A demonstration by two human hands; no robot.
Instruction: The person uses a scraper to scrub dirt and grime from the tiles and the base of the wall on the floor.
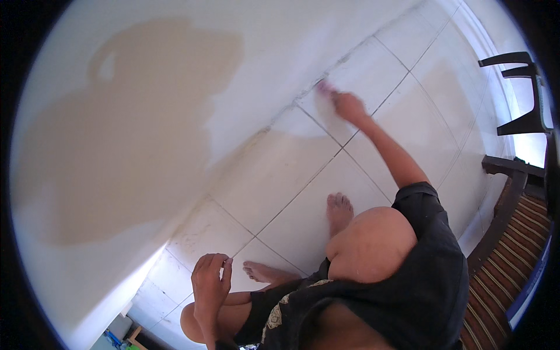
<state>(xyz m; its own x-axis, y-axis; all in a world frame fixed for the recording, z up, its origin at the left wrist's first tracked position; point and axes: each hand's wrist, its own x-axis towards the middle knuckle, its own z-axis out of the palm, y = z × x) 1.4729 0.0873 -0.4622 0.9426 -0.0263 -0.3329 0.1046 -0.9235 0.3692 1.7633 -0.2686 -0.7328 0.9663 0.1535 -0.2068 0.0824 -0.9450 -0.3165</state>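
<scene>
My right hand (348,106) reaches out to the floor beside the wall and grips a small pink object (324,88). Blur hides whether it is a brush or a cloth. Its far end is at the dirty joint (302,93) where the white wall (271,57) meets the pale floor tiles (302,175). Near my raised left knee, my left hand (210,278) is loosely curled, thumb close to the index fingertip. Whether anything small sits between those fingertips cannot be made out.
My bare feet (340,208) are on the tiles. On the right stands a dark wooden seat (498,227) with a striped brown cushion (509,262), and beyond it a dark chair (525,100). Assorted things (120,332) lie at the lower left. My shadow (131,144) falls across the wall.
</scene>
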